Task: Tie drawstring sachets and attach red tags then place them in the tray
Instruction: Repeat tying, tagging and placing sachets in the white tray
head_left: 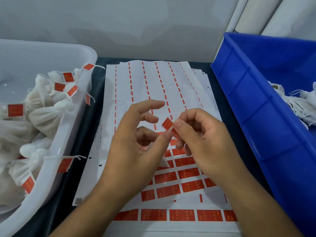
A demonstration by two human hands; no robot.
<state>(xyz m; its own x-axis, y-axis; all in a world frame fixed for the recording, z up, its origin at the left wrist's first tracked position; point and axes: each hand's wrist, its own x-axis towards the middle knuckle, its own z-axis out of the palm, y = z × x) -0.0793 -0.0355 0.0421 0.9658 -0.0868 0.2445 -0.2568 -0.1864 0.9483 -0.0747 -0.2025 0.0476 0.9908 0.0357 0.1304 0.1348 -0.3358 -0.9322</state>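
Observation:
A small red tag (pixel 167 123) is held above the sticker sheet (pixel 136 82), folded around a thin white drawstring that runs up past my right hand. My right hand (pixel 201 142) pinches the tag and string between thumb and forefinger. My left hand (pixel 136 144) touches the tag's lower edge with its thumb tip, its other fingers spread and relaxed. A bit of white fabric shows below my left palm; the sachet itself is hidden behind my hands. Finished sachets (pixel 46 106) with red tags lie piled in the white tray (pixel 68 127) on the left.
A blue bin (pixel 253 100) on the right holds untagged white sachets (pixel 297 103). Rows of red stickers (pixel 181 215) fill the sheet's near part; its far part shows only red strip remnants. A dark table surface runs under everything, a grey wall behind.

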